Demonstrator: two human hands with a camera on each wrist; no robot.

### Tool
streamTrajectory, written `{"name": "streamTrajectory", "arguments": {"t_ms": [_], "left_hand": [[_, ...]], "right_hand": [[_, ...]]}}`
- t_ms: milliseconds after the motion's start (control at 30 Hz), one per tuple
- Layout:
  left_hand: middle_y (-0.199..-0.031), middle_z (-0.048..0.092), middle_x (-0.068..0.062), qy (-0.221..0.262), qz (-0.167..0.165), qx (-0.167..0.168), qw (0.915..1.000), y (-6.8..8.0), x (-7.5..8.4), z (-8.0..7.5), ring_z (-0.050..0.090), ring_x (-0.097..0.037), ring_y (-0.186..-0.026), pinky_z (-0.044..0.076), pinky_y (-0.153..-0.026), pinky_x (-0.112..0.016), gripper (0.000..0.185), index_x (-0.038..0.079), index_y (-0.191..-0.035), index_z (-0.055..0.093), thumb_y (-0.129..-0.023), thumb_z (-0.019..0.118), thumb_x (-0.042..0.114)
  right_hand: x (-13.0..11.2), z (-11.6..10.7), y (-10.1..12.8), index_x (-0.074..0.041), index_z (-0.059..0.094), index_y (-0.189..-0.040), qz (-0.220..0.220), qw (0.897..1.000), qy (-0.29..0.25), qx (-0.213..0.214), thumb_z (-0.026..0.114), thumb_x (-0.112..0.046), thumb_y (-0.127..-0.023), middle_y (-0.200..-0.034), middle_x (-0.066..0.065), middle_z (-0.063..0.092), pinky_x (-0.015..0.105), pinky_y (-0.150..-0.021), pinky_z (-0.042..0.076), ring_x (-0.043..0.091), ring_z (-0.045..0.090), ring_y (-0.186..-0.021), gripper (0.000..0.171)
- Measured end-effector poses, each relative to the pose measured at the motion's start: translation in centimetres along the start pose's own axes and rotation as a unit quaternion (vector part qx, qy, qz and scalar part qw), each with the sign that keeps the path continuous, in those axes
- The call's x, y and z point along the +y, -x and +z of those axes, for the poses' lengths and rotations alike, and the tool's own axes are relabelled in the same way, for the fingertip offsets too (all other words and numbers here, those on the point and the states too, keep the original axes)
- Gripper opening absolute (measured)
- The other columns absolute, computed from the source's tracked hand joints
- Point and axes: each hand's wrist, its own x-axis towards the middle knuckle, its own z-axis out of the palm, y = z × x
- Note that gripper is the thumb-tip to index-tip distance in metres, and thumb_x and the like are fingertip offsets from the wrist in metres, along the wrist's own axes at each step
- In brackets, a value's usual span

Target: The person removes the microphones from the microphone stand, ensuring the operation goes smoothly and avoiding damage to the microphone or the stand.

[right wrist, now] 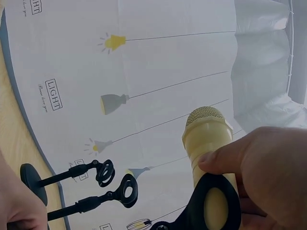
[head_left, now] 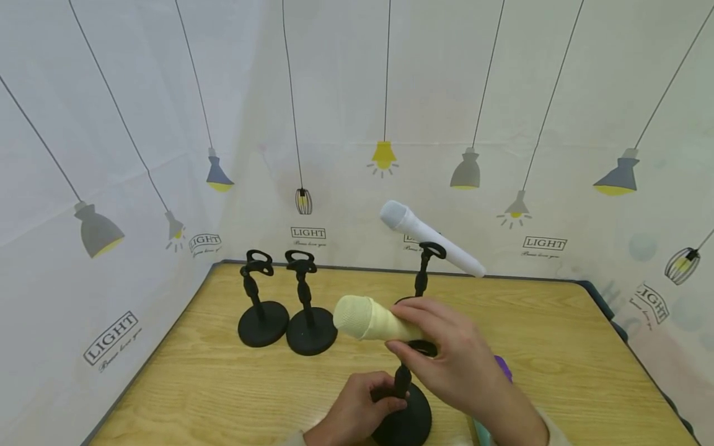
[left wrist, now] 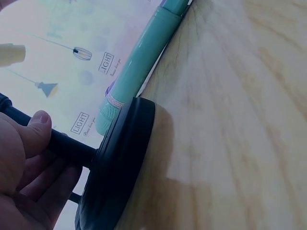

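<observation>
My right hand (head_left: 454, 347) pinches a pale yellow microphone (head_left: 379, 319) near its head, thumb and fingers on opposite sides of the body. In the right wrist view the black clip (right wrist: 230, 203) overlaps the microphone's handle, and yellow shows through the clip's opening. Below it, my left hand (head_left: 362, 402) holds the post (left wrist: 72, 148) of the small black stand under that clip, close above its round base (head_left: 409, 421). The base stands on the wooden table (head_left: 195, 384). Part of the handle is hidden behind my right hand.
Two black stands with bare clips (head_left: 262, 322) (head_left: 312, 331) are at the left. Behind my right hand, a white microphone (head_left: 440, 244) rests tilted in another stand's clip (head_left: 432, 249). A teal microphone (left wrist: 139, 62) lies beside the held base, near something purple (head_left: 504, 367).
</observation>
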Motion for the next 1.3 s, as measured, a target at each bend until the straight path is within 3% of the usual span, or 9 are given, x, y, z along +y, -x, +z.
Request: {"name": "streamTrajectory", "arguments": {"t_ms": [333,600,1300], "left_hand": [[-0.098,0.083,-0.004,-0.011,-0.002,-0.002,0.9999,-0.3,0.4,0.0,0.073,0.0,-0.092,0.058,-0.083,-0.019,0.005,0.01,-0.1,0.083,-0.095,0.082,0.009],[-0.093,0.081,0.008,-0.026,0.0,-0.003,0.9997,-0.4,0.8,0.0,0.073,0.001,-0.093,0.058,-0.085,-0.019,0.007,0.01,-0.096,0.083,-0.094,0.082,0.004],[-0.094,0.082,-0.003,-0.038,0.028,-0.008,0.9989,-0.4,1.0,0.1,0.073,0.001,-0.096,0.058,-0.087,-0.019,0.006,0.007,-0.097,0.082,-0.094,0.082,0.002]], "right_hand": [[-0.5,0.2,-0.3,-0.005,0.079,-0.119,0.016,1.0,0.008,-0.013,0.093,0.002,-0.078,-0.118,0.006,0.076,0.016,-0.08,0.059,0.019,0.075,-0.096,0.044],[-0.8,0.0,-0.8,-0.005,0.08,-0.118,0.023,1.0,-0.009,-0.007,0.093,0.003,-0.078,-0.118,0.006,0.077,0.016,-0.079,0.06,0.019,0.075,-0.097,0.043],[-0.9,-0.2,-2.4,-0.007,0.081,-0.115,0.011,0.999,-0.036,-0.004,0.094,0.003,-0.076,-0.115,0.007,0.079,0.017,-0.081,0.058,0.019,0.075,-0.097,0.042]]}}
